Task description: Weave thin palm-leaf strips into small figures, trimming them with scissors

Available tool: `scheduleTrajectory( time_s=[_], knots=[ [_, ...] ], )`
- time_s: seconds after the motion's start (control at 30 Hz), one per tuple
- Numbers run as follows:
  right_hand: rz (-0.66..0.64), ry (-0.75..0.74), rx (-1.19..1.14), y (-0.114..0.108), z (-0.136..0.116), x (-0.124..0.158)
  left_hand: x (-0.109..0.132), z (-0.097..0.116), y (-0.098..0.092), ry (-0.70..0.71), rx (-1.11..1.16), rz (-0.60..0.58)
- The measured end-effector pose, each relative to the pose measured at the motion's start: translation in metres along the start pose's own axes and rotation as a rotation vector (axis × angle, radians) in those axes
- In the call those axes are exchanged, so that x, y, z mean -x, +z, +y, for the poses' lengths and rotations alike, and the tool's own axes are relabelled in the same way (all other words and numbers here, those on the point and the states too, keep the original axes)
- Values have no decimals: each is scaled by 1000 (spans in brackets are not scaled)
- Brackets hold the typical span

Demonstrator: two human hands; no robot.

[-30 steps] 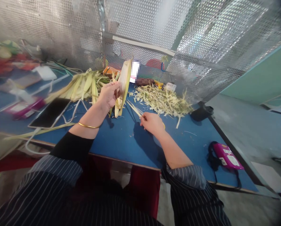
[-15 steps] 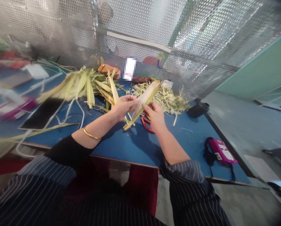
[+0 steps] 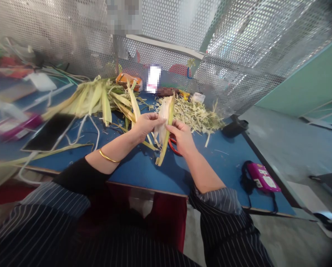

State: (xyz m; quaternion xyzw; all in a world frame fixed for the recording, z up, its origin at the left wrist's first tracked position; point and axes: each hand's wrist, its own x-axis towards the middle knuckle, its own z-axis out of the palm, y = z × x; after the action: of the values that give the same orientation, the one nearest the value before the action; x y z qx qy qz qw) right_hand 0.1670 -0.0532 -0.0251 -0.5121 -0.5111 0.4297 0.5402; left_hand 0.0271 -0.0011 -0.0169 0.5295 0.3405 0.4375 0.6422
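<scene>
Between my two hands is a corn husk, pale on its inner face and yellow-green along the right edge, held nearly upright over the blue table. My left hand pinches its left side between thumb and fingers. On the right side, my right hand grips the greener edge, its fingertips partly hidden behind the husk. Red-handled scissors lie on the table, partly covered by my right hand. Behind the hands is a heap of shredded husk strips.
At the left lies a bundle of whole husks, near a dark phone with a white cable. An orange packet stands at the back. A black cup and a magenta box sit to the right. Perforated metal panels rise behind the table.
The husk has turned from a slant toward upright, its top moving left and its lower end right and nearer me. Both hands keep hold of it.
</scene>
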Motion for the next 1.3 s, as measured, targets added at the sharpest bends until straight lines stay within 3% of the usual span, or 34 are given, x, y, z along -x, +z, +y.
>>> scheduleTrajectory(
  time_s=[0.37,0.73,1.0,1.17,1.3],
  knots=[
    [64,59,-56,-6,2,-1,-2,-2,0,-67,91,35],
    [117,30,81,-8,6,-3,-5,-5,0,-85,90,79],
    [266,39,-19,-4,3,-2,-7,-8,-1,-85,77,115],
    [311,25,-14,-10,2,-6,-8,-5,-5,-1,-3,99],
    [253,1,-91,-13,2,-8,-3,-1,-4,85,-108,87]
  ],
)
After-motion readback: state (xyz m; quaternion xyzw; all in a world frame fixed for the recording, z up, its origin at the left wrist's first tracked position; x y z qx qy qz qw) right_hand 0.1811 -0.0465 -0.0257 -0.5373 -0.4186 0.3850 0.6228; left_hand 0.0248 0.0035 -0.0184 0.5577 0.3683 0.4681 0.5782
